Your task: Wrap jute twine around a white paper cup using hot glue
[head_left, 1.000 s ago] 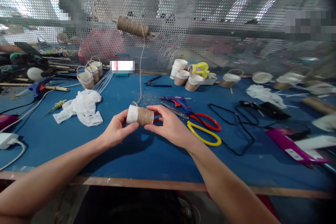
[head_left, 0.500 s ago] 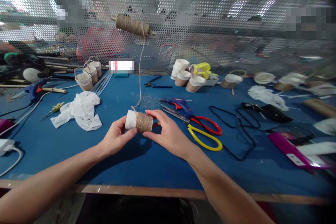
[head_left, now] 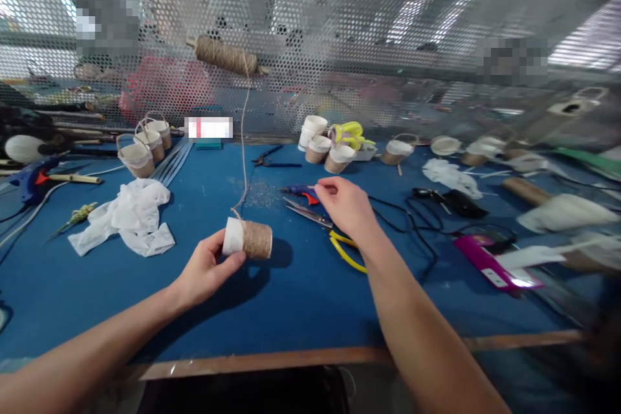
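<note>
My left hand [head_left: 208, 268] holds a small white paper cup [head_left: 233, 236] on its side, thumb and fingers around its bare white end. Jute twine [head_left: 257, 239] is wound around the other part of the cup. A strand [head_left: 244, 149] runs from it up to a twine spool [head_left: 226, 55] on the mesh. My right hand [head_left: 345, 206] has its fingers closed at the rear of a blue hot glue gun [head_left: 295, 190] with a red trigger, which lies on the table. Scissors [head_left: 310, 212] with a yellow handle loop lie partly under the right hand and wrist.
A crumpled white cloth [head_left: 129, 217] lies at left. Twine-wrapped cups [head_left: 138, 156] stand at back left, more cups [head_left: 339, 158] at back centre. Pliers [head_left: 276, 162] lie behind. At right are a black cable [head_left: 412, 233] and a purple power strip [head_left: 485, 265]. A perforated metal screen [head_left: 301, 32] rises behind.
My right hand has let go of the twine-wrapped cup and moved right and forward to the glue gun. The left hand keeps the cup. The view has turned slightly to the right.
</note>
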The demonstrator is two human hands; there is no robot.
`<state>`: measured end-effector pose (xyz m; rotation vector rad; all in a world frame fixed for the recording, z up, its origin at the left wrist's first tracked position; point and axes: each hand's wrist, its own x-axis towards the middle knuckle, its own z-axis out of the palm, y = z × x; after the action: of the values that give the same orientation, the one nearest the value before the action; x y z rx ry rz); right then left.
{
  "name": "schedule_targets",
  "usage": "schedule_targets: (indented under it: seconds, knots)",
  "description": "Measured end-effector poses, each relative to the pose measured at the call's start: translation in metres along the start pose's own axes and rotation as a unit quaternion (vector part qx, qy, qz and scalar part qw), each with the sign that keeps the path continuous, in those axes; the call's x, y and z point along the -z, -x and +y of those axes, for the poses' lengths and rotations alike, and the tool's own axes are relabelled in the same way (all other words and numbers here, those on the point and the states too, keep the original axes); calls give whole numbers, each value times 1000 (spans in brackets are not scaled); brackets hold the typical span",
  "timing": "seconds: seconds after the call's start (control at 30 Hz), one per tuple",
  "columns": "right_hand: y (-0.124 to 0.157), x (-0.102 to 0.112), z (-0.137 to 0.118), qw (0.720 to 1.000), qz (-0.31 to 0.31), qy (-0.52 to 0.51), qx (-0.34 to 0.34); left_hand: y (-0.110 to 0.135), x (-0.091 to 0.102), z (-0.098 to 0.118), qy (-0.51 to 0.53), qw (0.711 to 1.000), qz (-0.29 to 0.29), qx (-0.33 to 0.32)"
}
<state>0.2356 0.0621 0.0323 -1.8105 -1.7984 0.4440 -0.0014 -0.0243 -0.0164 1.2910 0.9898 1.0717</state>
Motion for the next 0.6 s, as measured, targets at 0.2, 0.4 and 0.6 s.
schedule_targets:
  seconds: [0.2, 0.4, 0.6]
  knots:
    - [-41, -16, 34, 990, -66, 60, -107, 1, -1, 2, 20, 1000, -6, 13]
    - [-22, -12, 21, 990, -63, -46, -114, 2, 0, 1, 18, 1000, -20, 2]
    - [22, 23, -10, 961, -165, -219, -36, -3, 1, 4, -18, 998, -55, -12]
